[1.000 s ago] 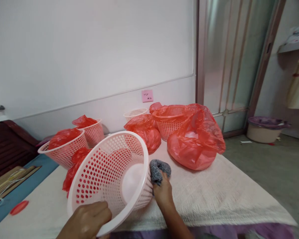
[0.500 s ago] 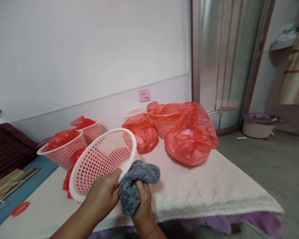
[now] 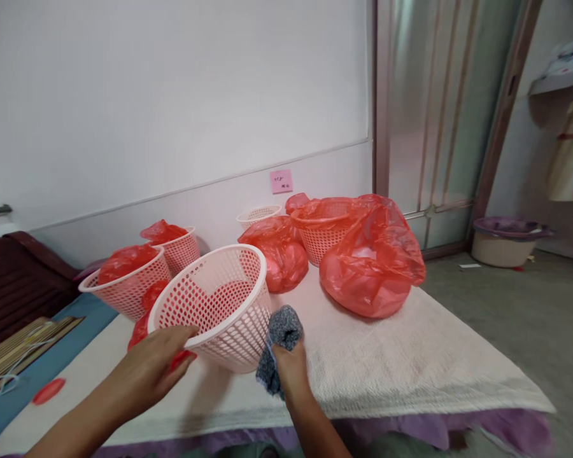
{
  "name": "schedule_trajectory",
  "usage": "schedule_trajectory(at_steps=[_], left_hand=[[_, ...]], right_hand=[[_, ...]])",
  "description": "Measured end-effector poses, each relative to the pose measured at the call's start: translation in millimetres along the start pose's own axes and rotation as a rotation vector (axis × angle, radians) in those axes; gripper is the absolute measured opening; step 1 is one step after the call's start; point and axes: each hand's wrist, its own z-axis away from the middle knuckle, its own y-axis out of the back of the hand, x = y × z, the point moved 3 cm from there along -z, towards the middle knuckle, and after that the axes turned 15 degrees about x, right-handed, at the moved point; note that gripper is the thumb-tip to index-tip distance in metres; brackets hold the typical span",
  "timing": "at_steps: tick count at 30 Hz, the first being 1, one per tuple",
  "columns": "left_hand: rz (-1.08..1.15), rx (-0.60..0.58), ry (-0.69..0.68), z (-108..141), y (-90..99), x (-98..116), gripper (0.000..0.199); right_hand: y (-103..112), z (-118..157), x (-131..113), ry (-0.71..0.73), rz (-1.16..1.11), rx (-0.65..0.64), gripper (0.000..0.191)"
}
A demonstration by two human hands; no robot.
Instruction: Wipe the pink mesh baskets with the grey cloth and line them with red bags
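Observation:
A pale pink perforated plastic basket (image 3: pixel 236 327) tilts toward me over the bed, its mouth facing me. My left hand (image 3: pixel 165 353) is at its near left rim, fingers over the edge and thumb below on the outer side. Just right of the basket, my right hand (image 3: pixel 290 362) is closed around a bunched dark grey cloth (image 3: pixel 285 327). The cloth is close to the basket's outer wall; I cannot tell whether they touch. Red plastic shows behind the basket's left side and near my left thumb.
More baskets with red bags (image 3: pixel 128 289) stand at the back left. Bulging red plastic bags (image 3: pixel 372 280) and a bag-lined basket (image 3: pixel 318 245) are to the right. A pink note (image 3: pixel 281 182) is on the wall. A small red oval piece (image 3: pixel 48 391) lies left on the white cover (image 3: pixel 410 369).
The basket has come down and turned more upright. My left hand has shifted left along its rim. My right hand with the cloth has moved right, away from the rim and my left hand.

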Motion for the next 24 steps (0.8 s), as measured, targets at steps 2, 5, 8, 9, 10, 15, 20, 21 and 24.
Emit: schedule_trajectory(at_steps=[2, 5, 8, 9, 10, 15, 20, 21, 24], left_hand=[[-0.01, 0.005, -0.021, 2, -3.1, -1, 0.021], [0.024, -0.05, -0.076, -4, -10.9, 18, 0.019], [0.106, -0.051, 0.049, -20, -10.5, 46, 0.023], [0.157, -0.043, 0.122, -27, -8.0, 54, 0.023], [0.208, -0.041, 0.201, -35, -5.0, 60, 0.023], [0.151, -0.016, 0.339, -75, 4.6, 77, 0.02], [0.126, -0.036, 0.273, -103, -8.5, 87, 0.014], [0.144, -0.058, 0.248, -105, -10.1, 90, 0.013], [0.223, -0.148, 0.17, -101, -7.2, 92, 0.015]], right_hand=[[-4, 5, -6, 0.014, -0.006, 0.0, 0.037], [-7, 22, -25, 0.126, -0.036, -0.03, 0.04], [-8, 52, -50, 0.493, -0.031, -0.179, 0.047], [-7, 63, -56, 0.624, -0.019, -0.255, 0.051], [-7, 72, -60, 0.744, -0.008, -0.32, 0.054], [-6, 79, -60, 0.94, 0.106, -0.366, 0.044], [-5, 51, -48, 0.701, 0.253, -0.354, 0.038], [-4, 46, -45, 0.658, 0.297, -0.349, 0.039], [4, 30, -35, 0.553, 0.382, -0.277, 0.043]])
